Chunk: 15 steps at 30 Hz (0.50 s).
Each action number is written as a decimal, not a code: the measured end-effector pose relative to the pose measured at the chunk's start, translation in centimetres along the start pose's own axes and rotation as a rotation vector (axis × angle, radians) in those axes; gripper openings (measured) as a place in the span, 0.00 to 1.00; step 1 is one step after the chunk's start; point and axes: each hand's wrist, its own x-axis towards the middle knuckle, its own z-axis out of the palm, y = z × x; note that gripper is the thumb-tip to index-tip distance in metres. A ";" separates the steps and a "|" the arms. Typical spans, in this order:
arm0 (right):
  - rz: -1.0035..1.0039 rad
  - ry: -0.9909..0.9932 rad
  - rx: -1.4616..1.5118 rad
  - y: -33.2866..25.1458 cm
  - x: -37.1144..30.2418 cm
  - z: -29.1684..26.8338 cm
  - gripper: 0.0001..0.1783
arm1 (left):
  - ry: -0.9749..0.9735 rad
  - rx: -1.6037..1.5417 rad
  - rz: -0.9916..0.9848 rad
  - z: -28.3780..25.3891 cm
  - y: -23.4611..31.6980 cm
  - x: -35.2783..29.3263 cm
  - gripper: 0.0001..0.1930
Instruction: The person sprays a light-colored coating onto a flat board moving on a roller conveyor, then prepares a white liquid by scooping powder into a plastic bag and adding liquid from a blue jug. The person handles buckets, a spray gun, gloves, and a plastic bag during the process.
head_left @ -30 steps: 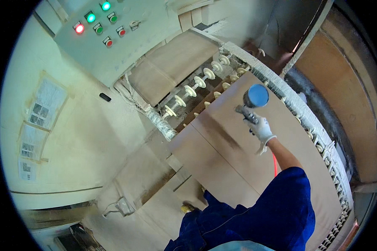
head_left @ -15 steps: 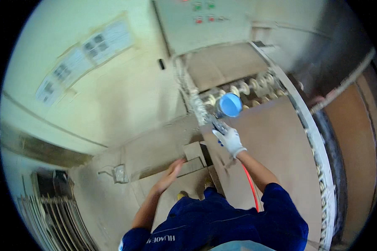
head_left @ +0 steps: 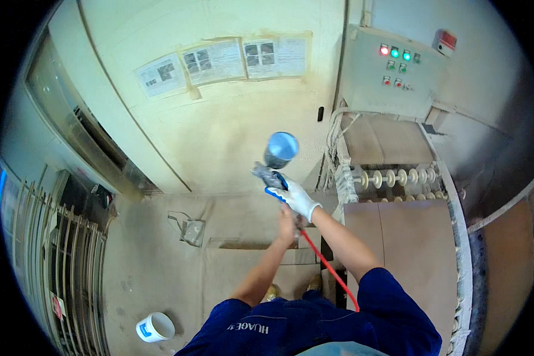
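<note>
My right hand (head_left: 299,199), in a white glove with blue on the fingers, grips a spray gun (head_left: 268,175) out in front of me. A cup (head_left: 282,148) with a light blue inside and a dark, stained outer wall sits on top of the gun. From the lower end of its handle a red hose (head_left: 329,268) runs down toward my right side. My bare left hand (head_left: 286,228) is closed at the handle's lower end, close to the hose fitting; its fingertips are slightly blurred and partly hidden.
On the right stands a roller conveyor (head_left: 397,177) bearing a flat brown panel (head_left: 421,243). A control box (head_left: 391,77) with lit buttons hangs beyond it. Paper sheets (head_left: 213,62) are taped to the pale wall. A white bucket (head_left: 155,327) and a slatted rack (head_left: 71,261) stand at left.
My right hand has carried the spray gun left, off the conveyor, to in front of the pale wall. My left hand has come up to its handle. The view has turned left.
</note>
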 end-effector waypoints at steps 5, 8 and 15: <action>0.182 -0.042 0.408 0.2 -1.9 -5.2 0.28 | 0.362 -0.127 0.103 -19.1 11.2 4.5 0.21; 0.333 0.282 0.433 6.0 -2.8 -9.4 0.23 | 0.318 -0.428 0.116 -26.5 17.2 4.4 0.26; -0.163 0.828 0.360 6.8 6.5 0.4 0.34 | 0.046 -0.414 -0.103 -15.3 9.0 -4.1 0.16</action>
